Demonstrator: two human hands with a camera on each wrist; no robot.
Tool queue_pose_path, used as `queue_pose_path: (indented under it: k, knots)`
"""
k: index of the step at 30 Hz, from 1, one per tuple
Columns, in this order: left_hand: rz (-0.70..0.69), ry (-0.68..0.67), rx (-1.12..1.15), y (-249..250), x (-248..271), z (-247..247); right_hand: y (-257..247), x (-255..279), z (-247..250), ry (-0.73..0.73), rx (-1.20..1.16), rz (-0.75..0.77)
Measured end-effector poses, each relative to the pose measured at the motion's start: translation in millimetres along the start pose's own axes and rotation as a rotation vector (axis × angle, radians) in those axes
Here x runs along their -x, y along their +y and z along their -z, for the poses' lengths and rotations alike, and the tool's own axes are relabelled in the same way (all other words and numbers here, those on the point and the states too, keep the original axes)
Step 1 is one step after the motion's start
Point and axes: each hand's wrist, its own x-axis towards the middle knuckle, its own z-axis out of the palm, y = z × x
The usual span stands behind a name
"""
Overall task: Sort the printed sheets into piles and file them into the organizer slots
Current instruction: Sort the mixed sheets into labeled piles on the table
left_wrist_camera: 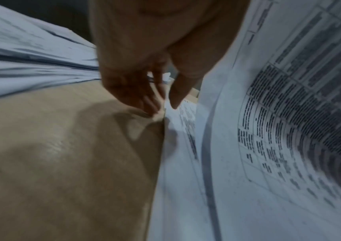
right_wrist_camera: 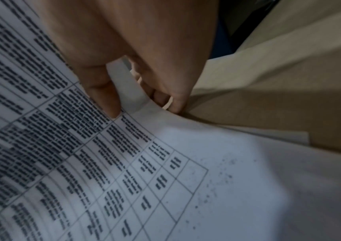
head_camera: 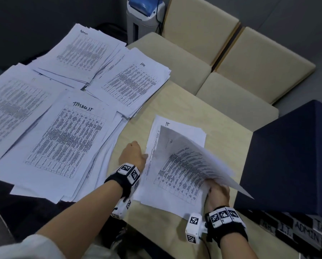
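A small pile of printed sheets marked IT (head_camera: 192, 134) lies on the beige table (head_camera: 225, 126) in front of me. My right hand (head_camera: 215, 186) pinches the near right corner of its upper sheets (head_camera: 192, 161) and lifts them into a curl. In the right wrist view the thumb lies on the printed grid and the fingers are under the lifted sheets (right_wrist_camera: 186, 154), so my right hand (right_wrist_camera: 145, 108) holds them. My left hand (head_camera: 135, 154) rests at the pile's left edge, with straight fingers (left_wrist_camera: 149, 99) touching the table there. The dark blue organizer (head_camera: 291, 161) stands at the right.
Larger piles spread over the left: Tasklist (head_camera: 66, 139), HR (head_camera: 132, 85), Admin (head_camera: 79, 51) and one at the far left (head_camera: 14, 105). Label strips reading I.T. and ADMIN (head_camera: 305, 229) run along the organizer's front. Cream chair cushions (head_camera: 236, 86) lie beyond the table.
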Motion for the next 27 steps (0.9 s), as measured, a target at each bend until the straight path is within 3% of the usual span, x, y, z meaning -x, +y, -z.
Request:
queue_pose_path:
  k: [3, 6, 11, 13, 19, 22, 24, 27]
  knots:
    - [-0.011, -0.078, -0.134, 1.3, -0.2, -2.3, 8.0, -4.8, 6.8, -0.001, 0.038, -0.036]
    - [-0.088, -0.061, -0.216, 1.9, -2.9, -2.4, 11.1, -6.7, 11.4, 0.016, 0.114, -0.032]
    - [-0.307, 0.015, -0.529, 7.5, 1.8, 12.5, 8.4, -10.5, 9.3, 0.017, 0.043, -0.108]
    - [-0.358, 0.008, -0.458, 7.5, 0.1, 16.4, 11.2, -11.7, 8.6, 0.006, 0.046, -0.108]
    - [-0.372, -0.026, 0.114, -3.7, 7.9, 14.8, 4.0, -13.2, -5.3, -0.095, -0.088, -0.114]
    - [-0.353, -0.113, 0.209, -2.2, 17.0, 12.4, 6.1, -12.9, -7.5, -0.121, -0.113, -0.122]
    - [-0.265, -0.122, 0.237, -2.7, 17.9, 7.1, 10.4, -18.1, -5.7, -0.133, -0.125, -0.147]
    - [-0.140, 0.061, 0.102, -7.3, 12.0, -2.0, 17.8, -28.6, -2.9, -0.242, -0.082, -0.208]
